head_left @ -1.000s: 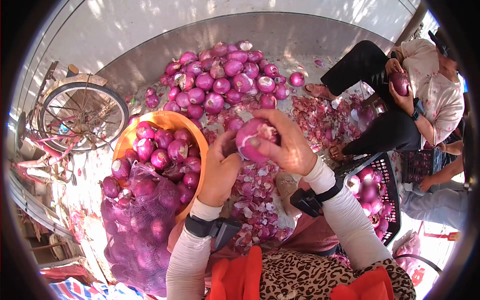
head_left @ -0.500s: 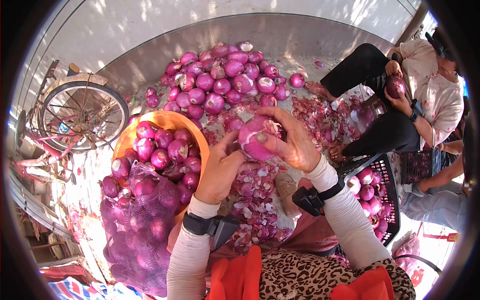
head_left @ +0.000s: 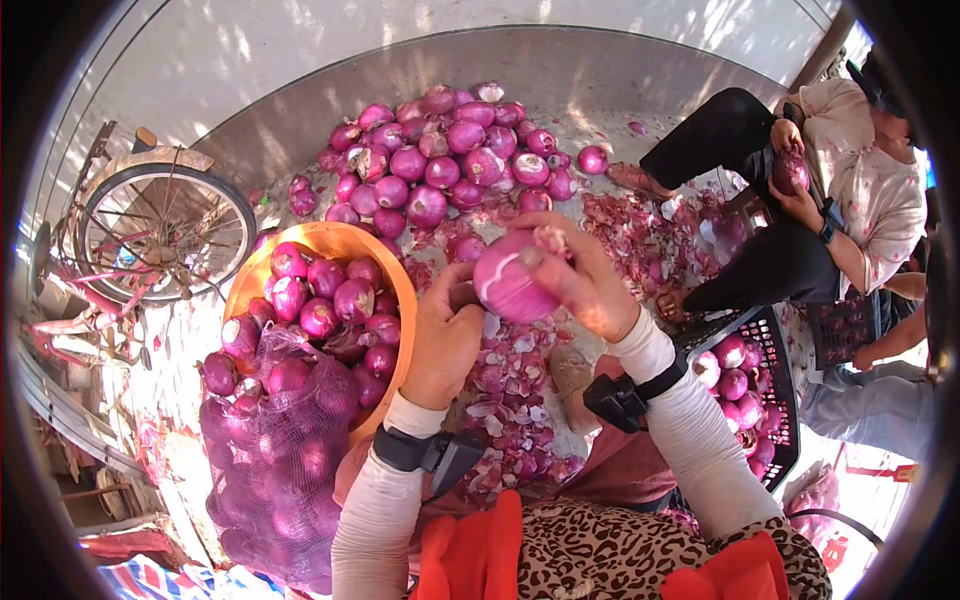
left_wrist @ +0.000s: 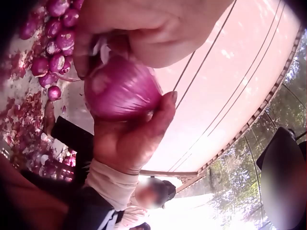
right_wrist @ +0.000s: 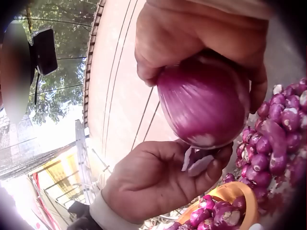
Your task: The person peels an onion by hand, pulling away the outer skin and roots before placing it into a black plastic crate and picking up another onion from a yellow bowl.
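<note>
A large red onion (head_left: 515, 280) is held up in front of the body, its dry tuft toward the right hand. My right hand (head_left: 590, 290) grips it, the thumb across the near face and the fingers round the far side. Against its left side is my left hand (head_left: 440, 345), fingers curled, seen from the palm side in the right wrist view. Pale strips of loose onion skin (right_wrist: 200, 166) show between the left fingers and the onion's underside. The onion's purple skin (left_wrist: 127, 91) is smooth and shiny in the left wrist view.
An orange tub (head_left: 405, 300) of onions and a filled purple mesh bag (head_left: 280, 480) stand at left. Behind lies an onion pile (head_left: 440, 150); loose peelings (head_left: 510, 400) cover the ground. A black crate (head_left: 785, 400) holds onions at right, near a seated person (head_left: 860, 180). A bicycle (head_left: 165, 235) is far left.
The onion has turned in the right hand, and its tuft has shifted up. The left hand stays close against its left side. The seated person's onion has come slightly lower.
</note>
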